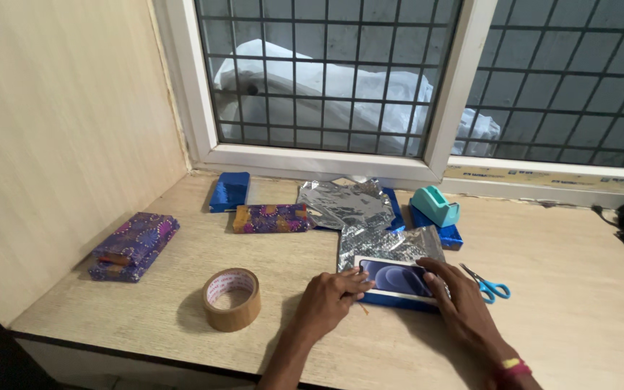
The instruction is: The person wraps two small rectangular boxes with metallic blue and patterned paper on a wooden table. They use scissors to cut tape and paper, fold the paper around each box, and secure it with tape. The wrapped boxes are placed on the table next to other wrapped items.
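Near the table's (146, 318) front edge, the left hand (326, 302) lies flat with fingers together on the left end of a phone box (397, 282). The right hand (464, 307) presses loosely spread fingers on its right end. The box sits on silver wrapping paper (377, 242). A brown tape roll (232, 298) stands left, blue scissors (487, 285) right. Farther back lie wrapped parcels (133, 247) and a teal tape dispenser (436, 205).

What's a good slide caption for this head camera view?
Both hands press a dark box onto silver wrapping paper beside tape roll and scissors.
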